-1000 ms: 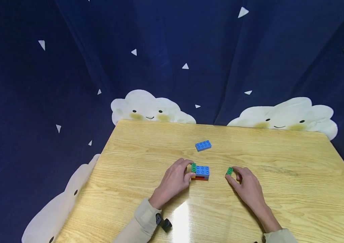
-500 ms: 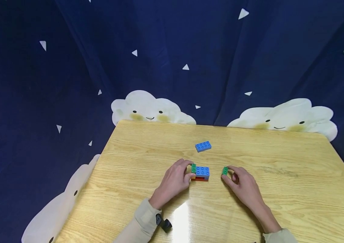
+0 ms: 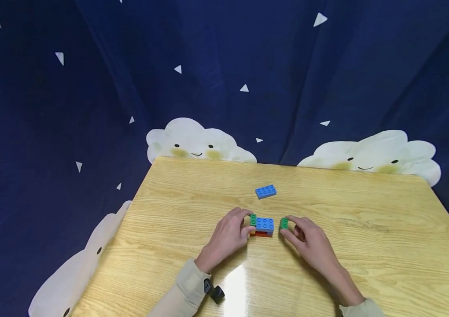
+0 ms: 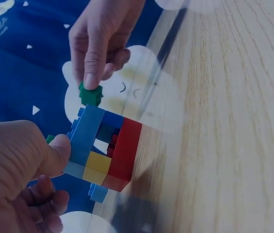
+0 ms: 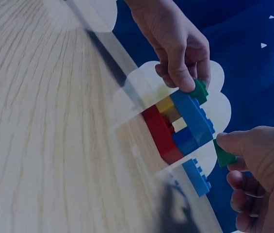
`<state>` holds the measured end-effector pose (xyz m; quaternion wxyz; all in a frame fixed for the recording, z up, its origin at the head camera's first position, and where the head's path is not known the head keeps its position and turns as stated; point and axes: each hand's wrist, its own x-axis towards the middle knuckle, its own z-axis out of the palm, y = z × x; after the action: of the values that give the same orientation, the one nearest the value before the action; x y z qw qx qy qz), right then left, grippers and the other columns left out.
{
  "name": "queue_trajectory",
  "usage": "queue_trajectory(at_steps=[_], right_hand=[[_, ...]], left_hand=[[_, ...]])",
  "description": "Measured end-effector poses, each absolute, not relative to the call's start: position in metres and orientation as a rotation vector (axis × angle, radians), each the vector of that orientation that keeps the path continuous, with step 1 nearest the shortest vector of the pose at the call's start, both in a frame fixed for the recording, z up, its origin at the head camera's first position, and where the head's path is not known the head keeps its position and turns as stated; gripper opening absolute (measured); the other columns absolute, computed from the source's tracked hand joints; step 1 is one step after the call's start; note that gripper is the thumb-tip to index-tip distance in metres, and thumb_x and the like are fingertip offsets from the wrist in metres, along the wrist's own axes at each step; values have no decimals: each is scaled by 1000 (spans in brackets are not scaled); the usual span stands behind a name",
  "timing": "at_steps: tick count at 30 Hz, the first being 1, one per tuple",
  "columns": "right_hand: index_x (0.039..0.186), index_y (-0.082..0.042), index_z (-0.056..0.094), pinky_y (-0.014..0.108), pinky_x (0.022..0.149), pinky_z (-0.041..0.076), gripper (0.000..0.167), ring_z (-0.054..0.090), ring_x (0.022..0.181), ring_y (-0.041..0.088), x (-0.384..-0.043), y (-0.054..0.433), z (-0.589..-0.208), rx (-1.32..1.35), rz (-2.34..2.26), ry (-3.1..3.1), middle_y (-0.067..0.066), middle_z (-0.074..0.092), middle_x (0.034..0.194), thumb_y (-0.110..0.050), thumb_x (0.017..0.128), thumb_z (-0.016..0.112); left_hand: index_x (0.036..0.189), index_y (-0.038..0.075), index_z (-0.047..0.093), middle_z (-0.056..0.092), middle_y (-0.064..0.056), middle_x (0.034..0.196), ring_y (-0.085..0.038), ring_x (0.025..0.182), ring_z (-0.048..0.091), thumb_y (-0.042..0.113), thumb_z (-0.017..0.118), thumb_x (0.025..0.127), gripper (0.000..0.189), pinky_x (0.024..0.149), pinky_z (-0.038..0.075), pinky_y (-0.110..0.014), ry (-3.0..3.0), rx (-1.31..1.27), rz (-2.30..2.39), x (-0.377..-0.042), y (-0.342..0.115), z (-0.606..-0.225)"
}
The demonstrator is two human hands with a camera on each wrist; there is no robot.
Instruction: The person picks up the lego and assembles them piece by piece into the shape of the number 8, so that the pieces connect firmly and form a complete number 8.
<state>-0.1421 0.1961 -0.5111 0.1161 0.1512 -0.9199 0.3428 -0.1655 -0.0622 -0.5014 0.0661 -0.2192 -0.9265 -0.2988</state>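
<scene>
A small stack of toy building bricks stands on the table: a red brick (image 4: 127,148) at the bottom, a yellow brick (image 4: 97,166) and a dark blue brick (image 5: 185,141) above it with a gap between, and a blue eight-stud brick (image 3: 265,223) across the top. On the stack's left end sits a green two-stud brick (image 3: 253,219). My left hand (image 3: 227,233) pinches this end, thumb in front and fingers behind. Just right of the stack, apart from it, my right hand (image 3: 313,242) pinches another green two-stud brick (image 3: 284,223) between thumb and fingertips.
Behind the stack a loose blue brick (image 3: 266,192) lies studs up on the wooden table (image 3: 367,211). A dark blue curtain (image 3: 224,66) with clouds hangs at the table's far edge. A black device (image 3: 214,290) is strapped at the left sleeve.
My right hand has brought its green brick leftward, close to the right end of the stack. The left hand and the stack have stayed in place.
</scene>
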Motion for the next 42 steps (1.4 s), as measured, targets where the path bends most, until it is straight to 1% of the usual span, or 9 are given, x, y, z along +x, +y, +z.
queue_trajectory(at_steps=[14, 23, 27, 32, 42], right_hand=[[130, -9, 72, 24, 57, 37, 39, 44, 66, 8, -148, 182, -508, 509, 1032, -2649, -10, 51, 79, -26, 95, 79], [130, -9, 72, 23, 57, 38, 38, 44, 68, 5, -150, 179, -509, 571, 1074, -2591, -10, 51, 80, -22, 95, 79], [131, -8, 71, 22, 56, 39, 40, 43, 67, 4, -152, 178, -512, 613, 1067, -2593, -11, 51, 81, -20, 94, 80], [132, -10, 71, 22, 57, 39, 40, 43, 68, 3, -154, 178, -513, 634, 1057, -2602, -12, 50, 81, -19, 94, 79], [133, -8, 69, 23, 59, 40, 37, 43, 69, 5, -156, 177, -511, 653, 1047, -2663, -9, 50, 82, -22, 98, 74]], left_hand=[[127, 11, 71, 65, -6, 95, -9, 74, 48, 26, 78, 95, 36, 59, 41, -21, -2811, -655, -901, -166, -62, -501], [127, 10, 70, 63, -2, 93, -9, 74, 49, 25, 78, 96, 35, 59, 41, -20, -2804, -664, -892, -167, -62, -501], [126, 10, 70, 61, -1, 92, -9, 74, 49, 26, 78, 96, 35, 59, 41, -20, -2797, -674, -890, -167, -62, -502], [126, 10, 70, 61, 0, 91, -8, 73, 49, 26, 78, 96, 35, 58, 41, -20, -2792, -681, -879, -167, -62, -503], [127, 10, 70, 61, 0, 92, -8, 74, 49, 23, 78, 95, 35, 59, 42, -20, -2799, -670, -904, -167, -62, -504]])
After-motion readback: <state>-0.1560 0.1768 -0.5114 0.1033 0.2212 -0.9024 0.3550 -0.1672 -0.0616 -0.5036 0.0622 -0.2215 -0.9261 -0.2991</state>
